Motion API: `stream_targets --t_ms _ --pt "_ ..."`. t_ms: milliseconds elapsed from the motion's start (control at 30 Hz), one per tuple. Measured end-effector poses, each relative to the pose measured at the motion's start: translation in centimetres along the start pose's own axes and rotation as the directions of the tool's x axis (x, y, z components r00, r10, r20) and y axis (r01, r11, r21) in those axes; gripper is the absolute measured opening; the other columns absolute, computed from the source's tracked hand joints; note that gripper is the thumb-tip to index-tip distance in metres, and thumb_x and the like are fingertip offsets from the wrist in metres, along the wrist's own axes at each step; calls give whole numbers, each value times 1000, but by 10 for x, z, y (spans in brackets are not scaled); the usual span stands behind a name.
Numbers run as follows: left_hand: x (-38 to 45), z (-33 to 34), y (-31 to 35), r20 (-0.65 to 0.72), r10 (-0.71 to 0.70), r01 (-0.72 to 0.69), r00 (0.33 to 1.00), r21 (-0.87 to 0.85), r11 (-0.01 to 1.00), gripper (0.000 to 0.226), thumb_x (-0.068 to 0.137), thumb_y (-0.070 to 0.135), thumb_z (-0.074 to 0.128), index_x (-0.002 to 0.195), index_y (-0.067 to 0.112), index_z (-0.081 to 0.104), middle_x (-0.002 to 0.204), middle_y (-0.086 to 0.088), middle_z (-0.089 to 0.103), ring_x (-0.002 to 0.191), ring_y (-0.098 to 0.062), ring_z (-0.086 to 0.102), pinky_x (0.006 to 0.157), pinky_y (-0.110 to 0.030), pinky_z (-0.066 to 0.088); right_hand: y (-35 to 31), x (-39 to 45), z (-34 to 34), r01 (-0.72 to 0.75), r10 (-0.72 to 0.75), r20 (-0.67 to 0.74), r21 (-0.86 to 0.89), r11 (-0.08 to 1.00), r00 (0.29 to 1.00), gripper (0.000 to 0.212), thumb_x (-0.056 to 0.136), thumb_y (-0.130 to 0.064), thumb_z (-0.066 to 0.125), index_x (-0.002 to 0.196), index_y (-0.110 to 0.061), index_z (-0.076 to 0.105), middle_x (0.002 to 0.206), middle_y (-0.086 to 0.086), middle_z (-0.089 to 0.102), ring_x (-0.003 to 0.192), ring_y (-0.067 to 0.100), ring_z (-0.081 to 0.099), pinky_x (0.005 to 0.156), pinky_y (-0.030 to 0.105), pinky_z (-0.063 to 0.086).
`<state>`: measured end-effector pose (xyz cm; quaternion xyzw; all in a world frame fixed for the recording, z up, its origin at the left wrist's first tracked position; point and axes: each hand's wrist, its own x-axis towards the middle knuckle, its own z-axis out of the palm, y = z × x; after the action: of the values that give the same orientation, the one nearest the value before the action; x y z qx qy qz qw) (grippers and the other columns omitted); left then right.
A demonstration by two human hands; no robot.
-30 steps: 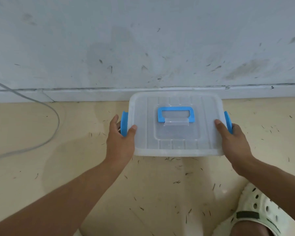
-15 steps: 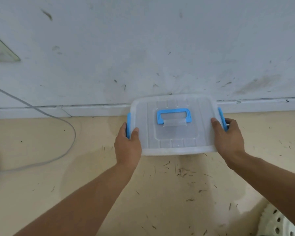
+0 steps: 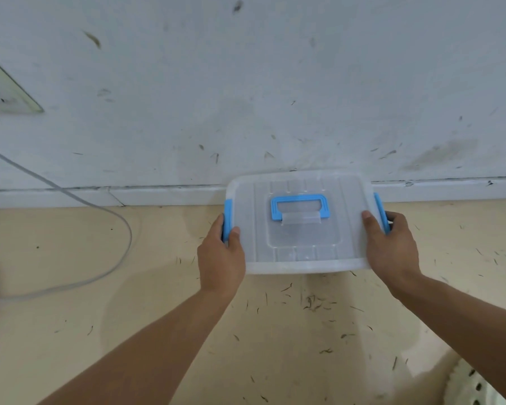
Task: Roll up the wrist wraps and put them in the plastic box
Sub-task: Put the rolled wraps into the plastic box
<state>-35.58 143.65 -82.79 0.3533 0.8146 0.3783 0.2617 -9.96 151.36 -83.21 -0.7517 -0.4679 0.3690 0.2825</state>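
A translucent plastic box [image 3: 301,247] with its lid on, a blue top handle [image 3: 300,206] and blue side latches sits at the foot of the wall. My left hand [image 3: 221,258] grips its left side, thumb on the lid and fingers round the left latch. My right hand [image 3: 390,244] grips the right side the same way, thumb on the lid, fingers behind the right latch. No wrist wraps are in view; the box's contents cannot be made out.
A scuffed white wall [image 3: 246,97] and skirting rise right behind the box. A grey cable [image 3: 111,217] loops over the beige floor at left, below a wall socket [image 3: 3,95]. A white clog [image 3: 473,387] shows at the bottom right corner. Small debris litters the floor.
Both hands kept their hold on the box. It now lies farther out, up against the skirting, and the view has tilted up, showing more wall and the socket.
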Motion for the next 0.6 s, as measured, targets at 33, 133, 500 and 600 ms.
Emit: stream_targets --t_ms 33,133,500,600 --pt "-1 0 0 6 1 -1 1000 5 1000 49 110 27 50 158 18 44 128 10 63 101 -4 57 87 -14 44 0 0 0 0 0 0 1 1000 1000 53 104 -53 50 141 -15 44 114 5 58 94 24 60 75 39 50" --pt "-4 2 0 15 14 -15 1000 42 999 49 111 28 45 159 17 40 113 15 56 87 -1 55 72 -4 40 -1 -1 1 10 -10 -7 -3 1000 1000 54 104 -52 49 143 -16 44 115 5 58 95 24 59 76 39 50" --pt "1 2 -4 31 75 -79 997 136 988 51 112 27 43 160 14 37 85 11 59 74 -12 62 70 -21 50 -4 -6 2 115 -124 -96 -103 988 988 43 105 -47 49 134 -15 53 113 -4 57 97 21 58 85 41 52" --pt "1 1 -3 38 69 -73 997 132 988 51 112 28 42 161 15 36 84 15 56 71 -6 59 62 -10 43 -5 -6 2 111 -123 -92 -117 987 988 41 106 -46 49 133 -16 52 114 -3 58 96 22 59 84 42 53"
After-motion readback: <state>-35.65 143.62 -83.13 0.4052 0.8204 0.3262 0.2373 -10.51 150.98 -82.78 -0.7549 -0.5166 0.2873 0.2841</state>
